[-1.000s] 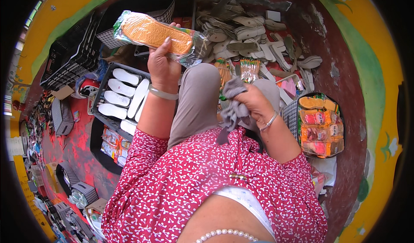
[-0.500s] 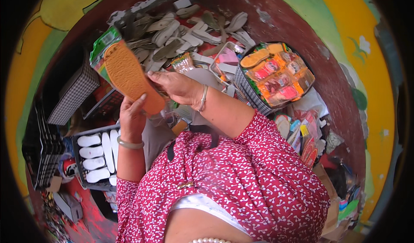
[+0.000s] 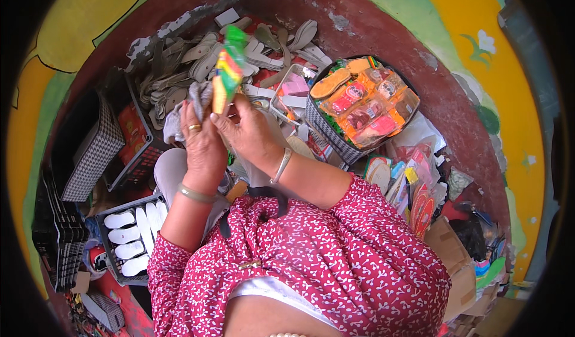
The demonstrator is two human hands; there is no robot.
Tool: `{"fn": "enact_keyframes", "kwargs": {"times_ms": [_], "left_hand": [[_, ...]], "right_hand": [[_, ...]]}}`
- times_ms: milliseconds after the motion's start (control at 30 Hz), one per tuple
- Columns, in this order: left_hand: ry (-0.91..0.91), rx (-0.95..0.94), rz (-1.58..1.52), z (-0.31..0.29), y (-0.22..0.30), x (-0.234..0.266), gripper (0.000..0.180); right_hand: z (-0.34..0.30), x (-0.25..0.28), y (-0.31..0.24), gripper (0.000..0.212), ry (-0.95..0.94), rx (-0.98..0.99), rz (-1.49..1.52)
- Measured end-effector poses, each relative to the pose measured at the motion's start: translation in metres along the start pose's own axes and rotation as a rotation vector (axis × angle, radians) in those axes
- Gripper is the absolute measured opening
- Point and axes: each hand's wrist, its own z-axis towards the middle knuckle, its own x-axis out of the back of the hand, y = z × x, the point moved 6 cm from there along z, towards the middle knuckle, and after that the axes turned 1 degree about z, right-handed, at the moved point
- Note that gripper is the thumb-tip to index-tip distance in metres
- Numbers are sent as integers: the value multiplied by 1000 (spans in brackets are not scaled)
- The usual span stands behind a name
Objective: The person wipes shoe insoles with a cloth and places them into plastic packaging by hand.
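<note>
An orange insole [image 3: 218,96] with a green, red and yellow label packet [image 3: 230,64] at its upper end stands nearly edge-on in front of me. My right hand [image 3: 257,134] is closed on its lower end, thumb toward the left hand. Against the insole's left side, my left hand [image 3: 205,148] presses a crumpled grey cloth [image 3: 200,100] with its fingers; a ring shows on one finger. Fingers and cloth hide part of the insole's face, and the packet is blurred by motion.
Many loose grey-beige insoles [image 3: 209,58] lie heaped ahead. Right of them is a checked basket [image 3: 326,121] of packaged orange insoles. At left stand a crate [image 3: 111,265] of white insoles and checked boxes [image 3: 96,151]. A cardboard box [image 3: 449,259] sits at lower right.
The insole has turned from face-on to nearly edge-on and moved right. My left hand has left its lower end and now holds a grey cloth against it; my right hand grips the insole.
</note>
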Motion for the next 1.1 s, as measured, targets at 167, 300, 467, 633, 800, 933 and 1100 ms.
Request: {"fn": "enact_keyframes", "kwargs": {"times_ms": [167,300,467,633,800,933,1100], "left_hand": [[-122,-263,268,8,42,-7,33],[-177,-198,132,10,52,7,57],[-52,-128,199,-6,-10,20,61],[-73,57,226,-20,-65,32,46],[-108,153,200,-39,-92,21,42],[-90,115,187,-39,-90,19,40],[-97,103,139,-38,-87,20,37]], "right_hand": [[5,25,44,30,145,-202,216],[0,83,87,22,244,-447,604],[-27,232,128,35,298,-444,634],[-109,379,175,31,586,-633,421],[-159,421,196,23,793,-758,375],[-168,426,220,17,875,-803,353],[-176,448,243,20,868,-918,67]]}}
